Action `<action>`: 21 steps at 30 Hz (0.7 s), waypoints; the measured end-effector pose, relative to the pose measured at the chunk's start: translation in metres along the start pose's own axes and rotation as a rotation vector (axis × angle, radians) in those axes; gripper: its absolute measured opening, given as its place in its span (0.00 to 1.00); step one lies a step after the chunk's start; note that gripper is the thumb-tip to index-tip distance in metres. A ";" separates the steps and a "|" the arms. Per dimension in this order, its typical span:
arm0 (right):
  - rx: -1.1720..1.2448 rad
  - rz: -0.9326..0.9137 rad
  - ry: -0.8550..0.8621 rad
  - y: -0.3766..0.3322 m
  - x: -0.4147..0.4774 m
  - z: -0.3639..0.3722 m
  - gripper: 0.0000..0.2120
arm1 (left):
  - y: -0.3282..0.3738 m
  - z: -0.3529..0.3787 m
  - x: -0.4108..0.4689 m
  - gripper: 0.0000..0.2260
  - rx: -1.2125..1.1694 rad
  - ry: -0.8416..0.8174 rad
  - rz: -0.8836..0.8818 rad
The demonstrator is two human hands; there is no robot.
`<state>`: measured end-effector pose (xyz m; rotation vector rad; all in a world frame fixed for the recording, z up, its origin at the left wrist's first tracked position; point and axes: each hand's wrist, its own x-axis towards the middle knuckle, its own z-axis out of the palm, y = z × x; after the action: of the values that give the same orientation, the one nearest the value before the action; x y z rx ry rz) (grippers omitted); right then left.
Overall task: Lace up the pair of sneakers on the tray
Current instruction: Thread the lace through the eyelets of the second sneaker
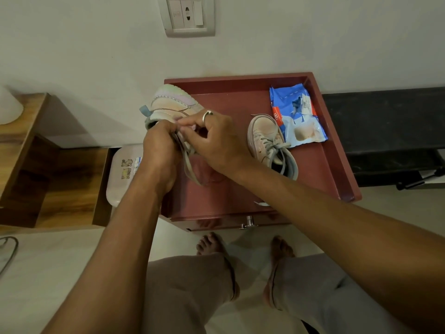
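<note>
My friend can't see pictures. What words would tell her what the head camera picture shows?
Two hands lace a pastel sneaker over a red tray: the left hand holds the shoe while the right hand pinches its grey lace. A second sneaker, laces in, sits on the tray next to a torn blue packet.

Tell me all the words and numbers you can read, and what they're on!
No text reads clearly.
Blue packet: print on its orange patch, sideways, too blurred to read.
White box: cartoon stickers and a small label, too blurred.
Wall switch plate: tiny mark, too small.
</note>
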<state>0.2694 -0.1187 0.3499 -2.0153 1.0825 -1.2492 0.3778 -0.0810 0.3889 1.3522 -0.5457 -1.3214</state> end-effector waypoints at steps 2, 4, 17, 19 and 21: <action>0.006 -0.016 -0.058 0.002 -0.003 -0.002 0.04 | 0.000 -0.001 0.000 0.11 0.007 0.022 -0.020; -0.071 -0.001 -0.026 0.008 -0.002 -0.006 0.03 | 0.000 -0.001 0.001 0.11 0.028 0.051 -0.021; -0.089 0.106 -0.006 0.019 0.004 -0.009 0.06 | 0.002 0.000 0.001 0.11 0.040 0.033 -0.015; -0.093 0.145 0.052 0.021 0.005 -0.010 0.05 | 0.004 0.001 0.001 0.12 0.051 0.025 -0.012; -0.020 0.112 0.035 0.013 0.002 -0.007 0.02 | 0.004 0.002 -0.001 0.12 0.060 0.020 -0.008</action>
<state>0.2586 -0.1279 0.3439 -1.9253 1.2119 -1.2249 0.3772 -0.0823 0.3933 1.4165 -0.5713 -1.3057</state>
